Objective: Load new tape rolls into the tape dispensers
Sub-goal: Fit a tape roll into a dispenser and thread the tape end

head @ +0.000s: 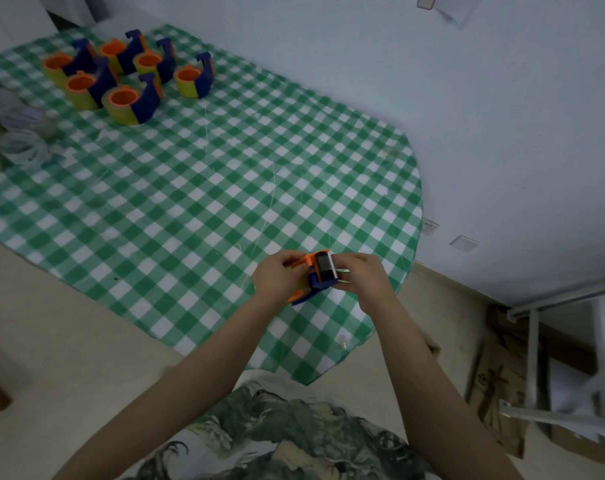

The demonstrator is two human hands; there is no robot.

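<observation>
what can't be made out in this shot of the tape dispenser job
Head view: whether the held dispenser holds a roll; the left hand and right hand cover its sides.
Head view: the pale bundles at the left edge, blurred and cut off by the frame.
Head view: any tape end at the serrated blade, too small to tell.

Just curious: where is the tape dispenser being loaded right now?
Head view, right of centre: the tape dispenser is gripped between the left hand and right hand, over the near edge of the checked tablecloth.
</observation>
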